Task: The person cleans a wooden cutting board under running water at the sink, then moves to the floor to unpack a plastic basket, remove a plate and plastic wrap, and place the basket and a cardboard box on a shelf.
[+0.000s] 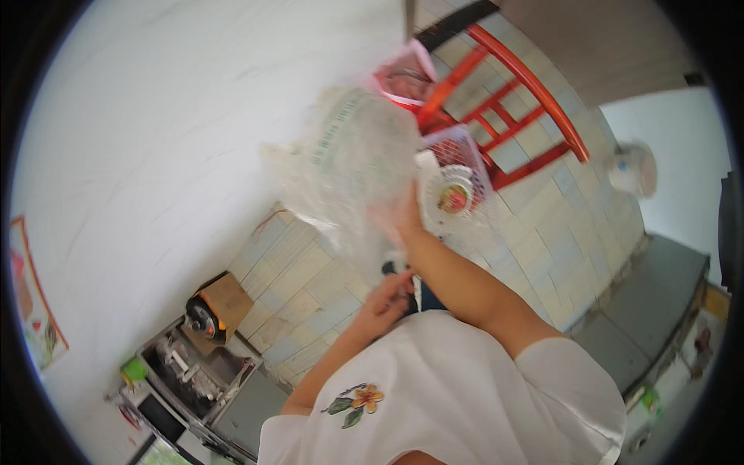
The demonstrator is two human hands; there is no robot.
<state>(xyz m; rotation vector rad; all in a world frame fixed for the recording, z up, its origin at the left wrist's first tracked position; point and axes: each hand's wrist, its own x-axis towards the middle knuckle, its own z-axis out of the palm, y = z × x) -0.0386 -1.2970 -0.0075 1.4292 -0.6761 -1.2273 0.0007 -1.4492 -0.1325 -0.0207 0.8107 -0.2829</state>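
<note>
A large translucent plastic bag (360, 145) bearing green writing spreads out in front of me. My right hand (401, 212) is at the bag's right side, seen partly through the film; its fingers are blurred, so their grip cannot be told. Lower down, my left hand (389, 299) is beside the bag's lower end, close to my right wrist, with its fingers bent; whether it holds the film is unclear. Just right of my right hand, a clear ribbed dish (433, 200) with something red and green in it stands by a lilac plastic basket (479, 168).
A red chair (540, 87) stands beyond the baskets, near a pink bin-like basket (381, 81). At the lower left are an open drawer (157, 354) with loose items and a cardboard box (232, 299). A grey ledge (645, 302) runs along the right.
</note>
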